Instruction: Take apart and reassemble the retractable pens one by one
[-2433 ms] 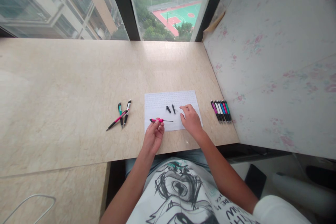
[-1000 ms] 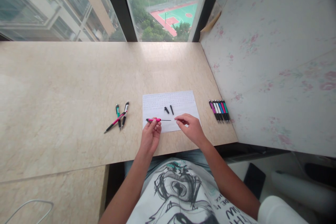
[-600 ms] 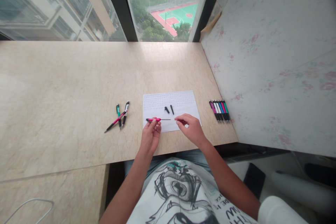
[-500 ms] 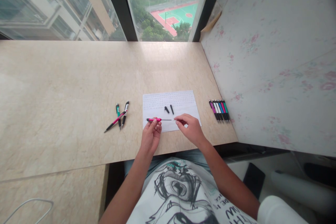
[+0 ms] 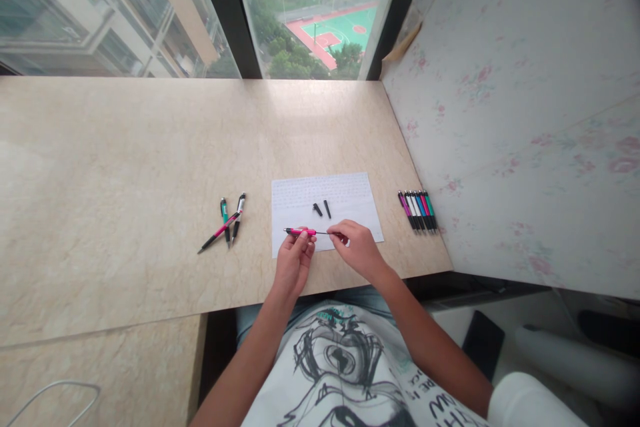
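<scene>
My left hand [image 5: 294, 260] pinches the pink barrel of a pen [image 5: 303, 231], held level with its black push-button end to the left. A thin dark refill [image 5: 322, 233] sticks out of the barrel's right end. My right hand [image 5: 359, 248] is closed at the refill's far end, around a small dark pen part that the fingers mostly hide. Beneath both hands lies a sheet of lined paper [image 5: 295, 193] with writing on it. Two small black pen parts rest on the sheet, a thicker clip-like piece [image 5: 317, 209] and a slim tube [image 5: 327, 209].
Left of the paper, a pink pen [image 5: 217, 233] lies across a green pen [image 5: 224, 210] and a white pen [image 5: 241, 207]. On the right, a row of several coloured pens [image 5: 417, 211] lies by the papered wall [image 5: 500, 113]. The desk's front edge runs close to my body.
My left hand has shifted slightly right with the pink barrel, and my right hand slightly left. Less of the refill shows between them. The other pens and loose parts have stayed put.
</scene>
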A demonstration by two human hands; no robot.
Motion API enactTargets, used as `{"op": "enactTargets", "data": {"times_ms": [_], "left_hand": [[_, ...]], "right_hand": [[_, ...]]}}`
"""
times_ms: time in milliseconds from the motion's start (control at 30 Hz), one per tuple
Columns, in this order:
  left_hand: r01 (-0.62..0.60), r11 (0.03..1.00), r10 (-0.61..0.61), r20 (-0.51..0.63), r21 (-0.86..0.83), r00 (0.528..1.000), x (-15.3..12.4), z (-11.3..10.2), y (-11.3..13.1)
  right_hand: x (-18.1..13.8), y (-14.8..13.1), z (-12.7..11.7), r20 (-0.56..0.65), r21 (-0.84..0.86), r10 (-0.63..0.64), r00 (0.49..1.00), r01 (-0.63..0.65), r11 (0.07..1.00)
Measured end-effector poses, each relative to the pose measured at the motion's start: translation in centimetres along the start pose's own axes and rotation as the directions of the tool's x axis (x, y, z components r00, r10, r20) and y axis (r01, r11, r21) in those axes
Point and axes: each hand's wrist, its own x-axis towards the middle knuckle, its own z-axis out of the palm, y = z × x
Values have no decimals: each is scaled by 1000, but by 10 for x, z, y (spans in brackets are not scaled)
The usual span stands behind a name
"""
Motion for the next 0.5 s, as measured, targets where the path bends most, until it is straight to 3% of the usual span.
{"op": "enactTargets", "data": {"times_ms": [100,200,400,500], "left_hand": [[3,1000,-4,-25,-30,1000,1,-2,2],[-1,998,-3,-64,-70,998,2,-4,6],[-5,996,0,-65,-91,998,4,-4,10],[-8,996,3,-64,-90,998,3,-4,9]], "right_hand": [[1,7,1,49,46,12,999,-14,999],[6,18,3,78,-13,69,995,-68,998],[35,28,20,-134,-359,253,958,-285,889],[46,25,32,-174,-462,284,943,-333,822]]}}
